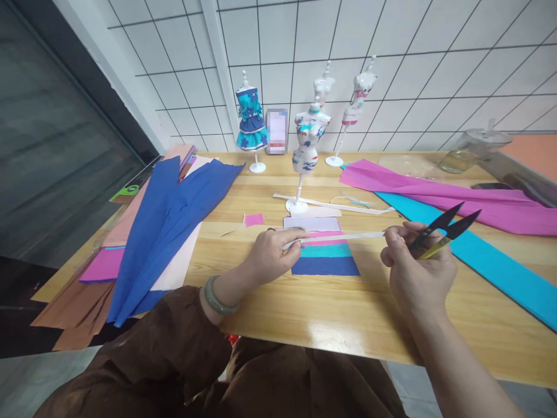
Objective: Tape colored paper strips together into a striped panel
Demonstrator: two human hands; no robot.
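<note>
A narrow white paper strip [359, 235] is stretched between my two hands above the table. My left hand [275, 251] pinches one end between thumb and fingers. At the other end, my right hand [420, 264] grips the strip with thumb and fingertips and also holds a pair of scissors [450, 229], their dark blades apart and pointing up and away. Beneath the strip lie stacked paper pieces: a blue piece [325, 266], a teal piece [326, 250] and a pink band partly covered by the strip. A pale lilac piece [311, 224] lies just beyond them.
Several small mannequins stand at the back, the nearest [306, 157] bare of clothes and one in a blue dress [251, 119]. Blue crepe paper [161, 232] lies left; magenta [418, 188] and turquoise sheets [500, 267] lie right. A phone [277, 132] leans against the wall.
</note>
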